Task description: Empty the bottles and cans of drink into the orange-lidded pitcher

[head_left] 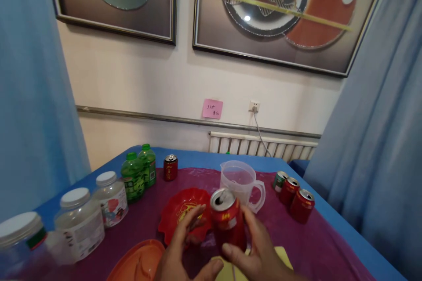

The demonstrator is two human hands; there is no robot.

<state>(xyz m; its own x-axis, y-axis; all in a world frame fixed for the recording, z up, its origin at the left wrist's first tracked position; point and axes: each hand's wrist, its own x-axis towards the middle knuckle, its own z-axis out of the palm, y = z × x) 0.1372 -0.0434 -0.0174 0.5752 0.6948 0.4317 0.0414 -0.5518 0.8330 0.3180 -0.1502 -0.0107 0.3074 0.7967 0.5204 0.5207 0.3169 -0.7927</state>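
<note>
A red drink can (227, 219) with its top opened stands upright low in the middle of the view. My right hand (257, 250) is wrapped round its right side and base. My left hand (180, 250) is beside the can's left, fingers curved and spread, fingertips close to it; whether they touch it I cannot tell. Behind the can are a red scalloped bowl (178, 213) and a clear plastic measuring jug (242, 182). A yellow sheet (283, 257) lies under my hands.
Three clear white-lidded jars (81, 224) line the left edge, with two green bottles (138, 175) and a red can (170, 167) behind. Three cans (301, 204) stand at the right. An orange plate (138, 263) lies near the front. The table (346, 232) has a purple-over-blue cloth; blue curtains hang on both sides.
</note>
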